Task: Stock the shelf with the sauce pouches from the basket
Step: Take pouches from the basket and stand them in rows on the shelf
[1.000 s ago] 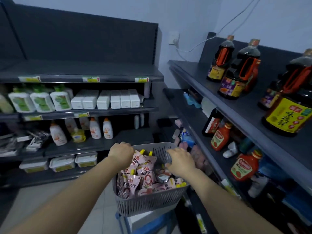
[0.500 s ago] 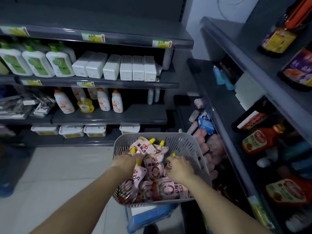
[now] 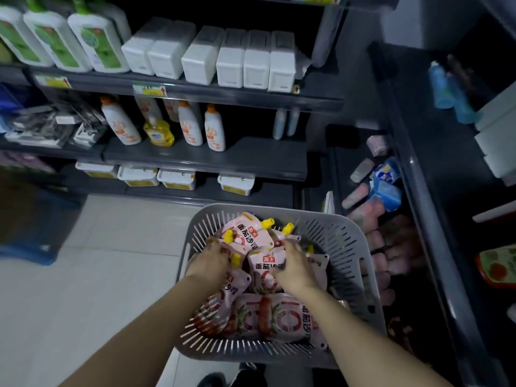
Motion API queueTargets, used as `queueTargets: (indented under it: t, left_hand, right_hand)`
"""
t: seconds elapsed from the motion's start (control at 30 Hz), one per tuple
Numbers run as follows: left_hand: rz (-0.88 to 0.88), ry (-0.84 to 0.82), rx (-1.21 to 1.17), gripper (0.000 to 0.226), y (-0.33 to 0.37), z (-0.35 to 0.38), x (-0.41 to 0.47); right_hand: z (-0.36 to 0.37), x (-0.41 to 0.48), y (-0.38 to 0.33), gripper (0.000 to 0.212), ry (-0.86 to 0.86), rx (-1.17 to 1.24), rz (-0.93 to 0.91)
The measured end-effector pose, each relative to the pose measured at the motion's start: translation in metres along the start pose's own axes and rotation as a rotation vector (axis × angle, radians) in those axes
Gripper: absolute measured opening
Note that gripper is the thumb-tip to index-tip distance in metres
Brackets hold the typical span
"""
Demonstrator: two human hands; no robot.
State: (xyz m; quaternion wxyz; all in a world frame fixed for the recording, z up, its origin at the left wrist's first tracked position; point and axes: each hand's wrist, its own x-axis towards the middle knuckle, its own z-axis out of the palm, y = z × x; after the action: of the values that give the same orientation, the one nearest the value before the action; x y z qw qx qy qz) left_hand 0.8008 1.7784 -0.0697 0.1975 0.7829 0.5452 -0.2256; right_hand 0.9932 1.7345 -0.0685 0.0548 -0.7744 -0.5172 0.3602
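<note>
A grey slotted basket stands below me, filled with several pink sauce pouches that have yellow caps and red print. Both my hands are down inside it. My left hand grips a pouch on the left side of the pile, its fingers curled over the pouch top near a yellow cap. My right hand grips the edge of the upright middle pouch. The fingertips of both hands are hidden among the pouches.
Dark shelves face me, with white boxes, white bottles and flat tubs. A second dark shelf unit runs along the right, holding pink and blue packs. White floor tiles lie to the left, beside a blue crate.
My view has tilted down from the upper shelves to the basket. Both hands have gone from the basket's rim down into the pouches and taken hold of them.
</note>
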Motion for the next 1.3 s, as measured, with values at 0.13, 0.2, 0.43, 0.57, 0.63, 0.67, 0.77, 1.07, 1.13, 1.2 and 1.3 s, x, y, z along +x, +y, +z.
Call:
queueTargets:
  t: [0.13, 0.2, 0.43, 0.57, 0.63, 0.67, 0.77, 1.07, 1.13, 1.2, 1.3]
  left_hand:
    - [0.078, 0.019, -0.12, 0.044, -0.002, -0.001, 0.002]
    - [0.113, -0.035, -0.091, 0.038, 0.005, -0.004, 0.001]
    - [0.23, -0.118, -0.052, 0.026, 0.006, -0.006, -0.008]
    - [0.296, -0.034, -0.066, 0.02, -0.002, -0.019, -0.022]
    - [0.32, 0.031, -0.105, 0.016, -0.006, -0.031, -0.029]
    - [0.331, 0.055, -0.137, 0.013, -0.008, -0.038, -0.034]
    - [0.389, 0.086, -0.284, 0.006, -0.012, -0.061, -0.046]
    - [0.511, 0.266, -0.904, 0.037, 0.012, -0.125, -0.106]
    - [0.558, 0.252, -0.999, 0.028, 0.022, -0.138, -0.122]
    - [0.616, 0.25, -1.051, 0.02, 0.034, -0.149, -0.139]
    - [0.718, 0.236, -1.089, 0.013, 0.06, -0.164, -0.167]
  right_hand:
    - [0.003, 0.015, 0.001, 0.042, 0.078, -0.128, -0.05]
    - [0.003, 0.016, -0.001, 0.022, 0.065, -0.148, -0.068]
    - [0.008, 0.0, 0.017, 0.012, -0.008, 0.041, -0.012]
    - [0.007, -0.024, 0.027, 0.012, 0.108, 0.069, -0.042]
    - [0.0, -0.038, 0.023, 0.015, 0.196, 0.155, -0.039]
    - [-0.006, -0.044, 0.019, 0.015, 0.246, 0.226, -0.04]
    - [-0.031, -0.065, 0.004, 0.024, 0.4, 0.386, -0.068]
    - [-0.093, -0.167, -0.028, 0.009, 0.8, 0.535, -0.123]
    - [-0.105, -0.198, -0.031, 0.011, 0.917, 0.507, -0.136]
    - [-0.116, -0.228, -0.031, 0.012, 1.016, 0.515, -0.13]
    - [-0.131, -0.275, -0.027, 0.008, 1.112, 0.576, -0.114]
